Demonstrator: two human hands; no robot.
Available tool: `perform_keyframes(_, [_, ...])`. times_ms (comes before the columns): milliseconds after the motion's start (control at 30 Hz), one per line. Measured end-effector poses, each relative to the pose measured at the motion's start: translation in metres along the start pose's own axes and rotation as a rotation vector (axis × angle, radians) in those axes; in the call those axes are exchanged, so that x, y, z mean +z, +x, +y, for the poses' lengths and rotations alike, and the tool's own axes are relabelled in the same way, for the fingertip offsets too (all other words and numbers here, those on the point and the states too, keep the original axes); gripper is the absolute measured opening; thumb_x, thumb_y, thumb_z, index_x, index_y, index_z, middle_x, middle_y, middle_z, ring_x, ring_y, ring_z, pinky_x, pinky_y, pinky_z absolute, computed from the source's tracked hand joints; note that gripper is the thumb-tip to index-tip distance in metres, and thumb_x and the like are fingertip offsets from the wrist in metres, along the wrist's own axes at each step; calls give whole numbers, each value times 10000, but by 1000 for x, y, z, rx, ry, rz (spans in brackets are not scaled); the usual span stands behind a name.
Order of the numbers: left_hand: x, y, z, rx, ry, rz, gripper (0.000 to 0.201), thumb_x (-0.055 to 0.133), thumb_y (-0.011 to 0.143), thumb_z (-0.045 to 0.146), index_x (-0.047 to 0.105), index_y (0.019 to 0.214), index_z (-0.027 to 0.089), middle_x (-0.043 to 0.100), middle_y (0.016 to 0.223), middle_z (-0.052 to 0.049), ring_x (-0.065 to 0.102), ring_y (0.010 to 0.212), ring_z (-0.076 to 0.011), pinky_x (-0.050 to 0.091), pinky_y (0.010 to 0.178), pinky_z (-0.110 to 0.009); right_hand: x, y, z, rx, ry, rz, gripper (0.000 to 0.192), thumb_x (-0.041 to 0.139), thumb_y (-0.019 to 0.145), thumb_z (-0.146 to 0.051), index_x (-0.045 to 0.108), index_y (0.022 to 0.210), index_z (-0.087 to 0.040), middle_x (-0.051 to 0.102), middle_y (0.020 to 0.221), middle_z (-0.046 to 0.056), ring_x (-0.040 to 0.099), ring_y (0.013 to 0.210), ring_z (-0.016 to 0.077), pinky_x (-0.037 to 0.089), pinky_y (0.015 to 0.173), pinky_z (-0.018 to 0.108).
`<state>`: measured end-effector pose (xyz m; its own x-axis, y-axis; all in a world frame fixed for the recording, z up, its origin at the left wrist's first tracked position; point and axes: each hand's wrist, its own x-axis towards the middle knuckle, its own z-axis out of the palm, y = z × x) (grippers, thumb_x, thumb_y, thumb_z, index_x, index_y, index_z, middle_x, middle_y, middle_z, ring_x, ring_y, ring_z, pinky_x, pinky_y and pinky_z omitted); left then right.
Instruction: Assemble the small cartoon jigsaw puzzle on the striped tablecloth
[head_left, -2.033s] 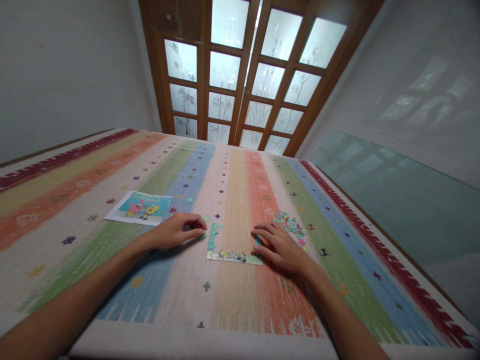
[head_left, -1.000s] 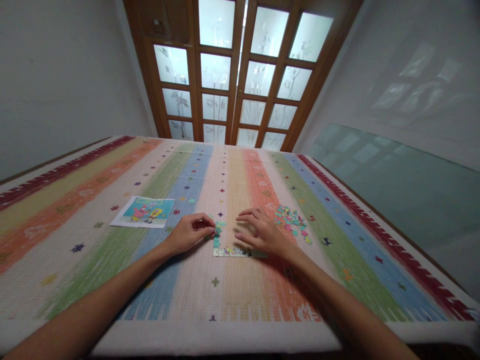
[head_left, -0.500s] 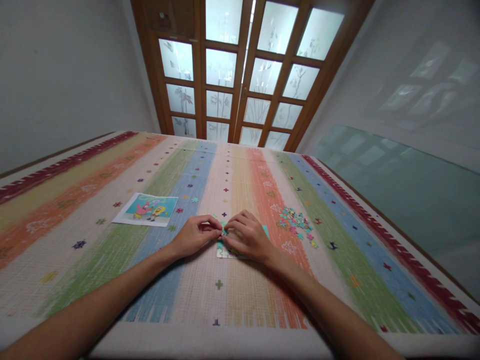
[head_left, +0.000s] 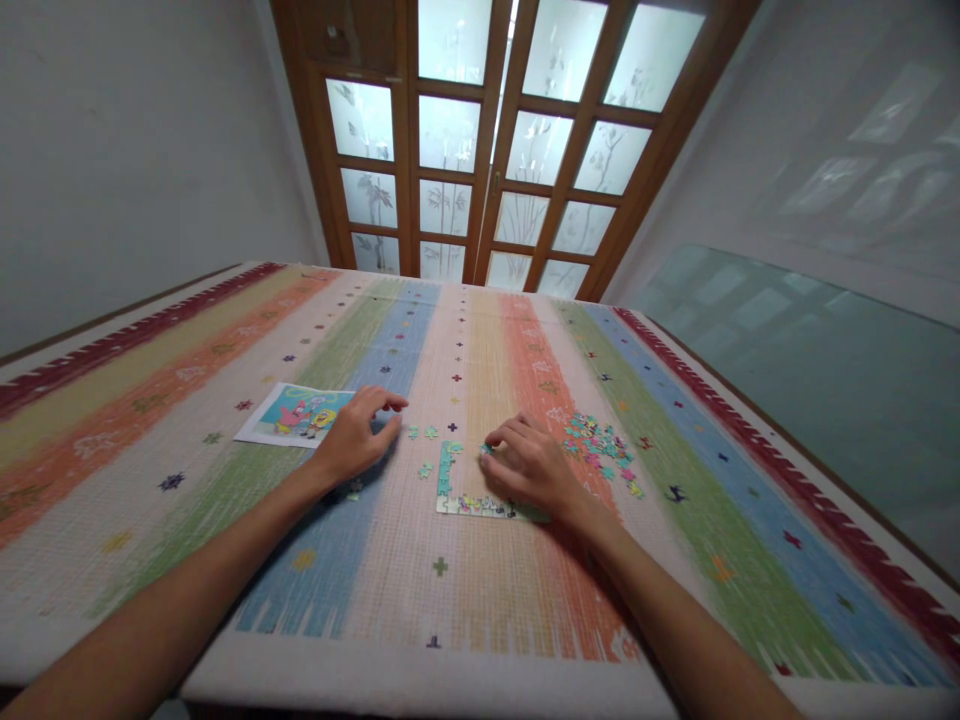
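Note:
My left hand (head_left: 361, 432) is over the tablecloth beside the cartoon picture sheet (head_left: 289, 418), covering its right edge. Its fingers are apart with nothing between them. Curled above the partly joined jigsaw puzzle (head_left: 444, 482), my right hand (head_left: 531, 466) has a small teal puzzle piece (head_left: 487, 452) at its fingertips. The joined pieces form a left side and a bottom edge; the right portion lies hidden under that hand. Between my hands, several loose pieces (head_left: 426, 470) are scattered left of the puzzle.
A heap of mixed puzzle pieces (head_left: 600, 445) lies right of my right hand. The striped tablecloth (head_left: 397, 580) covers the table. Beyond the far edge stand wooden doors with frosted panes (head_left: 446, 130). A pale green glass panel (head_left: 810, 350) runs along the right side.
My left hand has left the puzzle and moved left toward the picture sheet, its fingers now apart. My right hand has shifted slightly right, uncovering the puzzle's left side and the loose pieces.

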<state>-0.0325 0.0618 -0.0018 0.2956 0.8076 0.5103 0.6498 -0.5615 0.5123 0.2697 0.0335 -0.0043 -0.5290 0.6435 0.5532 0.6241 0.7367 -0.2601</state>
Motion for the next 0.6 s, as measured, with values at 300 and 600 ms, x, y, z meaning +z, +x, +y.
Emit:
perform_keyframes(300, [-24,5,-31,75,210,-140,278,495,870,206,685,1073,195,644,1051,-98,590,1034,-283,482,996,-479,1,-8,9,109,-217,-137,101,603,898,-246,694,907,-201,703,955,86,572,939,261,354,812,383])
perform_keyframes(600, [-30,3,-31,104,152,-393,317,543,880,399,721,1048,198,625,1073,-98,615,1034,-281,487,995,-449,1,-9,5,134,-248,-179,127,595,900,-247,704,934,-192,700,981,86,546,949,255,301,817,378])
